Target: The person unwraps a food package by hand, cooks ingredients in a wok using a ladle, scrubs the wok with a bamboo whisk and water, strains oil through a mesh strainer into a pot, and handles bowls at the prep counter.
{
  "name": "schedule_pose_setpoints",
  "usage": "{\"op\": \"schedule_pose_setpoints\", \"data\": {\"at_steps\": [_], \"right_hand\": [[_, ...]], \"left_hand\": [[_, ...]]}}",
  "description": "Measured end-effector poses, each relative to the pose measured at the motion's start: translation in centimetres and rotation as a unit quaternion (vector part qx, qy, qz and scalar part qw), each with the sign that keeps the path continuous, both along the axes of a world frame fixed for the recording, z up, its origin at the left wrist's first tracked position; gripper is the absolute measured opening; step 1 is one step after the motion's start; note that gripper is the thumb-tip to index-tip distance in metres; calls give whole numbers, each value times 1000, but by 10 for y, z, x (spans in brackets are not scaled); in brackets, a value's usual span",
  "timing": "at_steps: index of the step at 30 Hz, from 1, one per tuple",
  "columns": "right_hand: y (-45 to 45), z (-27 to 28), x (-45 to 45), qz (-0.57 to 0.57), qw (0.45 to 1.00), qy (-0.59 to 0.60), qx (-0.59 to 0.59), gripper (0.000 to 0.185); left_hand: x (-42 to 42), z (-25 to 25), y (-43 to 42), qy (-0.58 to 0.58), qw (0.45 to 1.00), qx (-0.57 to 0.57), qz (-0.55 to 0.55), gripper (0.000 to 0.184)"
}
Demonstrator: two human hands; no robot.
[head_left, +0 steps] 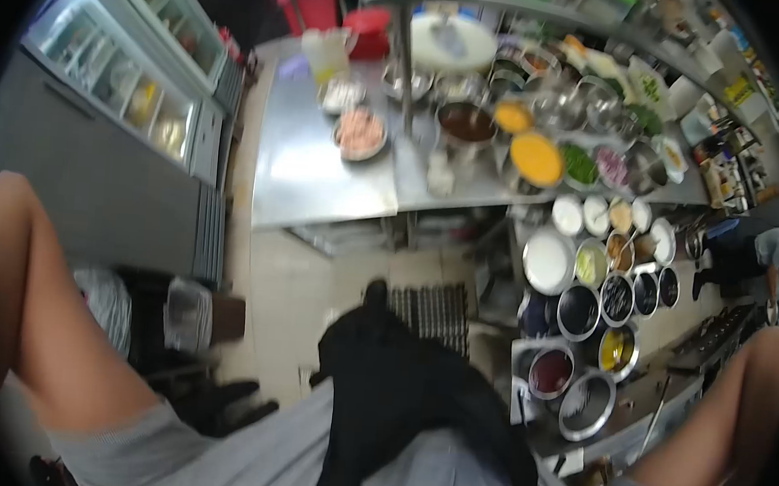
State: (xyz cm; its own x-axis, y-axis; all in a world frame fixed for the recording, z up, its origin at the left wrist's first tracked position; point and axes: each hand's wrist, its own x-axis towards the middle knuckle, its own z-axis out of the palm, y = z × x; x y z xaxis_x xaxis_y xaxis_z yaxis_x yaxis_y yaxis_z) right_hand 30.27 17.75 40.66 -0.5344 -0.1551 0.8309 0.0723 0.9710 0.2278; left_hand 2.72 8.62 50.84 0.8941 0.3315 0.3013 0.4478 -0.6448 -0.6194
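Both my arms are bent outward, and neither hand shows. My left arm (67, 329) rises beside a grey refrigerated cabinet (70, 157), its elbow at the left edge. On the other side my right arm (711, 419) bends near a dark-topped counter, and its hand lies beyond the frame. Ahead stands a steel table (303, 183) with a bowl of pale pink pieces, perhaps raw meat (361, 134), and a pot of brown sauce (466, 125). An orange-yellow container (536, 160), chopped greens (579, 165) and chopped purple pieces (612, 166) sit farther right.
Several round containers (579, 310) crowd the right counter. Another person (750, 255) stands beyond it. A post (405, 72) supports the overhead shelf (550, 15). Lined bins (187, 315) are at lower left, and a dark mat (430, 314) lies on the tiled floor.
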Motion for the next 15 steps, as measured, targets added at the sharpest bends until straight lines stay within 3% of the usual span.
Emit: {"op": "schedule_pose_setpoints", "data": {"at_steps": [3,6,8,9,11,12,13,15], "right_hand": [[-5,11,-8,93,996,-14,6,65],[2,17,-3,248,967,-15,-47,65],[30,-19,-3,301,926,-14,-226,65],[35,-92,-7,173,916,-26,-360,58],[45,-237,-15,-111,784,-92,-604,46],[36,-295,-30,-100,607,-106,-781,42],[30,-369,-24,-255,580,-283,-720,41],[-7,-461,-20,-247,530,-435,-684,52]], "left_hand": [[-43,-16,-56,-52,994,94,-36,76],[-102,-54,-116,-194,959,206,-20,76],[-150,-115,-137,-367,909,192,43,76],[-170,-160,-134,-459,872,135,100,76],[-181,-298,-106,-639,711,-28,292,35],[-199,-366,-97,-671,613,-101,404,33],[-214,-431,-89,-749,418,-205,471,29],[-248,-556,-67,-867,217,-190,405,32]]}}
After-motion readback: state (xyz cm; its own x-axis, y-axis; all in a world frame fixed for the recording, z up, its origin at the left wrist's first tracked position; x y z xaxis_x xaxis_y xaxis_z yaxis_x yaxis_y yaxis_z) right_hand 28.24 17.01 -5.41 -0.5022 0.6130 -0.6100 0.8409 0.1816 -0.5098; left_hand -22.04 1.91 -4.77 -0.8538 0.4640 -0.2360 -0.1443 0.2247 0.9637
